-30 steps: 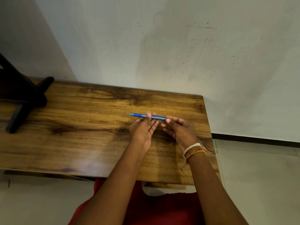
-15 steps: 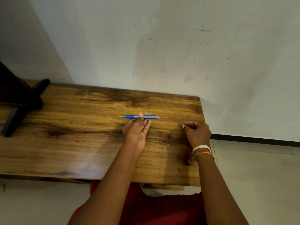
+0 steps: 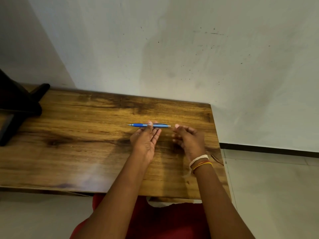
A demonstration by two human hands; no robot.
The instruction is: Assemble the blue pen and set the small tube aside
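A blue pen point(image 3: 138, 125) lies level above the wooden table point(image 3: 77, 135), tip pointing left. My left hand point(image 3: 145, 140) pinches it near the middle, with the thumb on the near side and straight fingers behind it. My right hand point(image 3: 188, 138) hovers just right of the pen's white rear end with its fingers loosely curled. It is slightly blurred. A small gap separates its thumb tip from the pen, and I see nothing in it. Thread bands point(image 3: 200, 163) circle the right wrist.
A black stand point(image 3: 17, 107) sits on the table's far left. A pale wall point(image 3: 189, 57) runs right behind the table. Tiled floor point(image 3: 276, 187) lies past the table's right edge. Red clothing point(image 3: 155, 221) shows below the near edge.
My right hand left the pen, drew back to the right as a fist on the table, and has now come back close to the pen's rear end. My left hand kept holding the pen.
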